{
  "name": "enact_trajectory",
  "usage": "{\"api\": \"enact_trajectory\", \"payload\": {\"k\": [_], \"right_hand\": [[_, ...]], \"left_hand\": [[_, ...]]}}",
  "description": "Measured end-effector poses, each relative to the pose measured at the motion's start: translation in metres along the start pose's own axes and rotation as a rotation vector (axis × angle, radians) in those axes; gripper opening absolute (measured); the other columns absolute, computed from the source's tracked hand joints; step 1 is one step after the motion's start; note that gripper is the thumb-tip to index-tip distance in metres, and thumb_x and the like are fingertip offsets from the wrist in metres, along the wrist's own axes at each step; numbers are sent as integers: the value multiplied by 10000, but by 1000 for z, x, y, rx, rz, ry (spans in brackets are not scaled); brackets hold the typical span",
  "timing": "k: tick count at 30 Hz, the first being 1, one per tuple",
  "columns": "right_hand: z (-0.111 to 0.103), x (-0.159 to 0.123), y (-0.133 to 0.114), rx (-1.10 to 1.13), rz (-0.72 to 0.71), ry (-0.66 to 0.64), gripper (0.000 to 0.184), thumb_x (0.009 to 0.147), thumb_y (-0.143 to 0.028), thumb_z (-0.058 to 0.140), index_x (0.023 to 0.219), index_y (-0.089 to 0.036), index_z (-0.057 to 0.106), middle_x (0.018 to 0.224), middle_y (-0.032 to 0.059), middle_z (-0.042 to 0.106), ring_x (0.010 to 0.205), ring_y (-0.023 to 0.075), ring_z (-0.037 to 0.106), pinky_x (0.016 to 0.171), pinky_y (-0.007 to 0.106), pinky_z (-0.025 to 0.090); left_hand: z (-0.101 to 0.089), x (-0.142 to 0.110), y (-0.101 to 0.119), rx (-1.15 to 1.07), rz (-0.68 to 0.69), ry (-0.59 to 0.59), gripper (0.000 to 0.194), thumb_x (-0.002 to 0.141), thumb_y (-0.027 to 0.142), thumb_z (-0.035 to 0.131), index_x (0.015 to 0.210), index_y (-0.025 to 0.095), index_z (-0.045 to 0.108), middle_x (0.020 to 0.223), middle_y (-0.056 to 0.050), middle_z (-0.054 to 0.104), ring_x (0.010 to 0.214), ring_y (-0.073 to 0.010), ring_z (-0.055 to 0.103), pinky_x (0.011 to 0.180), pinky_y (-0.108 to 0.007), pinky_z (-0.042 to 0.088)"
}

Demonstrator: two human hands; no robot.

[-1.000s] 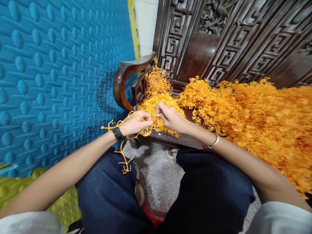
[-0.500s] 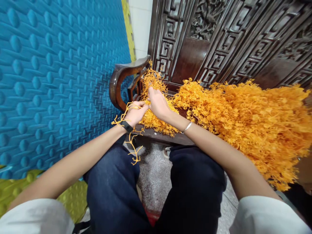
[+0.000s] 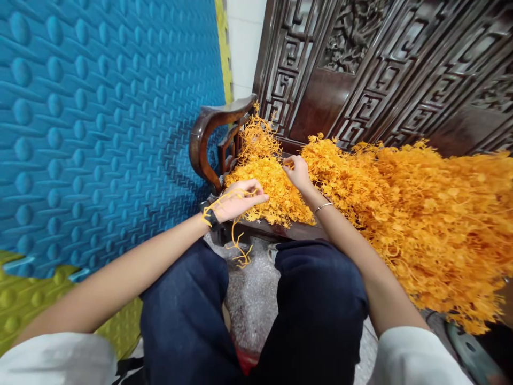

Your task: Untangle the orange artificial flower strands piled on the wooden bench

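Observation:
My left hand (image 3: 239, 202) is palm partly up above the bench's front edge, its thumb extended and its fingers curled. A bare, branching orange-yellow plastic stem (image 3: 237, 241) is held in it; one part lies over the wrist and another dangles below. To the right, my right hand (image 3: 298, 174) has thumb and fingertips pinched together over the piled orange pieces. Whatever its fingertips hold is too small to make out. Beneath both hands lies a heap of loose orange plastic pieces (image 3: 276, 187). Behind it is a tangle of bare orange stems (image 3: 259, 136).
The dark wooden bench (image 3: 306, 231) has a curved armrest (image 3: 198, 141) at left and a carved back (image 3: 324, 101). A large bundle of orange artificial foliage (image 3: 433, 214) fills its right side. Blue foam mats (image 3: 100, 133) stretch along the left.
My hands, close together before, are now apart. The right hand has moved right over the heap, while the left has turned palm-up with the stem still in it.

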State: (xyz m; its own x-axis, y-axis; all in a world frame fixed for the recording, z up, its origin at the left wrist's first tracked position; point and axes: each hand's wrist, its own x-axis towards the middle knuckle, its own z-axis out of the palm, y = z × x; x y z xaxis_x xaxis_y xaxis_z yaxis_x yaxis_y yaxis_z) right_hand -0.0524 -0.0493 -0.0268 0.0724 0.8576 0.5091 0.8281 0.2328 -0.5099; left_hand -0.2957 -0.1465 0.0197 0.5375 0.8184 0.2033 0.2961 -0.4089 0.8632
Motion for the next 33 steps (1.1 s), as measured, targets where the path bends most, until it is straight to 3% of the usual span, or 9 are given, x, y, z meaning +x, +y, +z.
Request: {"api": "enact_trajectory", "payload": {"k": [4, 10, 17, 21, 27, 30, 33], "right_hand": [[2, 8, 0, 101, -14, -76, 161, 719, -148, 524, 842, -165, 627, 960, 94, 652, 909, 221, 571, 875, 409, 445], [7, 2, -9, 71, -99, -119, 232, 716, -114, 515, 889, -156, 663, 1072, 106, 665, 1068, 244, 561, 938, 424, 425], [-5, 1, -17, 185, 26, -132, 228, 728, -126, 485, 832, -158, 685, 1001, 90, 702, 1011, 237, 614, 935, 414, 437], [-18, -2, -45, 397, 89, -104, 134, 695, -140, 526, 733, -159, 653, 888, 69, 709, 929, 211, 639, 887, 387, 471], [-47, -28, -99, 730, 389, -233, 102, 659, -134, 577, 751, -153, 617, 704, 35, 679, 586, 125, 630, 587, 264, 487], [-56, -42, -116, 745, 370, -279, 93, 664, -174, 627, 753, -156, 608, 713, 26, 667, 581, 109, 616, 552, 240, 481], [-54, -54, -126, 747, 326, -407, 185, 710, -328, 665, 787, -169, 609, 802, 38, 665, 667, 122, 629, 567, 248, 505]], "left_hand": [[-1, 0, 2, -20, 16, -11, 171, 753, 328, 597, 737, 161, 561, 729, 17, 565, 649, -97, 490, 646, -247, 386], [-8, 6, 1, -127, 6, 23, 146, 725, 277, 615, 696, 145, 560, 650, 38, 526, 600, -78, 453, 589, -221, 354], [-13, 6, 0, -112, 1, 38, 92, 697, 220, 618, 684, 150, 559, 667, 32, 543, 609, -79, 460, 582, -220, 351], [-15, 3, 0, -130, -38, 86, 109, 699, 223, 631, 754, 165, 556, 629, 51, 502, 515, -62, 395, 512, -217, 305], [-28, -4, -8, -213, -71, 101, 133, 716, 236, 628, 800, 172, 548, 663, 35, 540, 505, -64, 433, 496, -219, 312], [-33, -7, -12, -237, -79, 135, 147, 724, 240, 631, 817, 168, 543, 672, 30, 548, 539, -75, 481, 534, -228, 353], [-36, -9, -15, -275, -37, 174, 183, 718, 240, 651, 847, 167, 544, 714, 21, 560, 608, -89, 518, 601, -241, 405]]}}
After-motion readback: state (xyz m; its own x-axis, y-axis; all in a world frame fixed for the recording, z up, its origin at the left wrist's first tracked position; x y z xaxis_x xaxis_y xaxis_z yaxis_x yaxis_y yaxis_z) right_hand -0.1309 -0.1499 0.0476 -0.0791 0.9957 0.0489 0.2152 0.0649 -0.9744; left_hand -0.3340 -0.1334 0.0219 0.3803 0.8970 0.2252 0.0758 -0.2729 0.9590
